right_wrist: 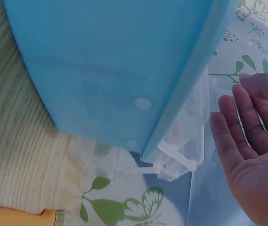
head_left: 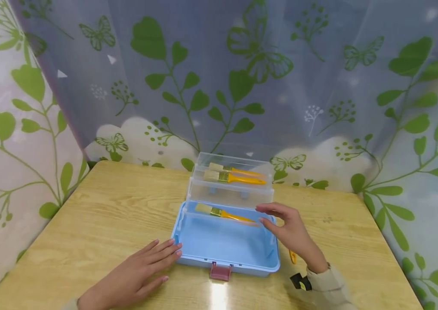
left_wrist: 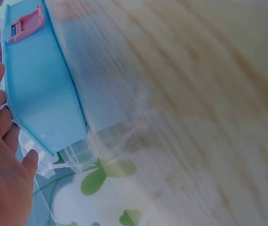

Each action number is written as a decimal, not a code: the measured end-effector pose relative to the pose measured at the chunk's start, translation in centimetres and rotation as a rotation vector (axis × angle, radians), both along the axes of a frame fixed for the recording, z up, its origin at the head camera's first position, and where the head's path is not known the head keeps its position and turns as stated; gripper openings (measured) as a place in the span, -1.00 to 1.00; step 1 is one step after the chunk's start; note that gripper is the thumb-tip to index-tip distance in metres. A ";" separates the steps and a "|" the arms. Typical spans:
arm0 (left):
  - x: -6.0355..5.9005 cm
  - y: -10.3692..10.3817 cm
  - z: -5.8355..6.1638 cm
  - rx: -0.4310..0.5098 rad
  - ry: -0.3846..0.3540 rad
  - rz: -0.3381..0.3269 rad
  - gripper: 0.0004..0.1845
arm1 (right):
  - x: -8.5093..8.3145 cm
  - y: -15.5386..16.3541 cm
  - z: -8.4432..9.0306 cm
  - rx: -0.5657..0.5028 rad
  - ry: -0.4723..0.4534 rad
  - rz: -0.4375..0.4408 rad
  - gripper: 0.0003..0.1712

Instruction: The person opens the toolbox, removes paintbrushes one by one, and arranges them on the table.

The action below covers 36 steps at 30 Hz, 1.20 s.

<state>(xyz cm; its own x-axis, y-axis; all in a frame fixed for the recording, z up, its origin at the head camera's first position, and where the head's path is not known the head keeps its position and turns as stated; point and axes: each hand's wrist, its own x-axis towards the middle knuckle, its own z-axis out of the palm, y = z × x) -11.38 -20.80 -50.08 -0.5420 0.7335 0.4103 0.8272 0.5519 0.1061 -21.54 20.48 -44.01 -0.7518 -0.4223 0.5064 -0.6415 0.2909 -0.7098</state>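
Note:
A light blue box (head_left: 223, 245) with a pink latch (head_left: 220, 272) stands with its clear folding trays raised. Two flat paintbrushes (head_left: 234, 177) with yellow-orange handles lie in the upper clear tray (head_left: 238, 160). Another paintbrush (head_left: 223, 213) lies lower, in the clear tray over the blue base. My left hand (head_left: 137, 271) rests against the box's left front corner, its fingers stretched out. Over the right side of the box, my right hand (head_left: 288, 228) is close to that lower brush's handle end. The right wrist view shows its fingers loosely bent with nothing between them.
To the right of the box, an orange brush handle (right_wrist: 20, 216) lies on the wooden table (head_left: 126, 206), mostly hidden by my right hand in the head view. A curtain (head_left: 211, 86) with green leaves and butterflies hangs behind the table's back edge.

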 end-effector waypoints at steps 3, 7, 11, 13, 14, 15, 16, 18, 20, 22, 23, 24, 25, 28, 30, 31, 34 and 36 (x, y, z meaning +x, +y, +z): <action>-0.1 0.0 0.0 -0.002 0.008 -0.001 -0.35 | -0.3 -0.4 -0.1 0.026 -0.026 0.004 -0.64; 0.2 -0.1 0.1 -0.024 -0.013 0.013 -0.33 | -0.9 -0.9 -0.2 0.049 -0.084 0.018 -0.65; 0.3 -0.1 0.1 -0.032 -0.042 0.030 -0.35 | -1.6 -1.2 -0.4 0.084 -0.151 0.011 -0.63; 0.3 -0.1 0.0 -0.029 -0.045 0.028 -0.36 | -2.0 -1.2 -0.5 0.108 -0.178 0.003 -0.62; 0.2 -0.1 0.0 -0.020 -0.039 0.020 -0.36 | -2.2 -1.3 -0.5 0.119 -0.187 0.003 -0.61; 0.1 0.0 0.0 -0.012 -0.034 0.014 -0.36 | -2.4 -1.3 -0.5 0.132 -0.192 0.003 -0.61; 0.1 0.0 -0.1 -0.004 -0.026 0.007 -0.36 | -2.6 -1.3 -0.5 0.144 -0.195 0.005 -0.60; 0.0 0.0 0.0 0.007 -0.014 -0.004 -0.36 | -3.0 -1.5 -0.4 0.167 -0.200 0.013 -0.60; 0.0 -0.1 0.0 0.005 -0.014 -0.007 -0.36 | -3.3 -1.6 -0.3 0.196 -0.215 0.022 -0.60; 0.1 -0.1 0.1 -0.012 -0.024 0.002 -0.36 | -3.4 -1.8 -0.2 0.225 -0.243 0.027 -0.59; 0.2 -0.1 0.1 -0.018 -0.031 0.006 -0.36 | -3.5 -1.9 -0.2 0.238 -0.254 0.028 -0.58; 0.2 -0.2 0.1 -0.022 -0.038 0.009 -0.36 | -3.5 -2.0 -0.1 0.247 -0.265 0.030 -0.58; 0.2 -0.2 0.1 -0.023 -0.041 0.010 -0.36 | -3.5 -2.1 -0.1 0.256 -0.267 0.033 -0.57; 0.2 -0.1 0.1 -0.011 -0.045 0.007 -0.37 | -3.7 -2.2 0.1 0.267 -0.257 0.044 -0.56; 0.1 -0.1 0.1 -0.004 -0.041 0.005 -0.37 | -3.8 -2.3 0.1 0.271 -0.243 0.056 -0.56; 0.0 -0.1 0.1 -0.006 -0.040 0.005 -0.37 | -3.9 -2.4 0.2 0.275 -0.239 0.062 -0.57; 0.1 -0.1 0.1 -0.012 -0.036 0.012 -0.36 | -4.1 -2.5 0.3 0.290 -0.251 0.071 -0.58; 0.2 -0.1 0.1 -0.019 -0.035 0.021 -0.35 | -4.1 -2.6 0.3 0.308 -0.265 0.073 -0.59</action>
<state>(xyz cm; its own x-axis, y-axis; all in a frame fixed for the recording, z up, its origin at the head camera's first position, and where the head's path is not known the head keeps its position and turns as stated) -11.21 -20.86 -49.96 -0.5710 0.7293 0.3770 0.8114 0.5711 0.1240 -25.68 17.91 -43.76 -0.8018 -0.5807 0.1410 -0.4752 0.4765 -0.7397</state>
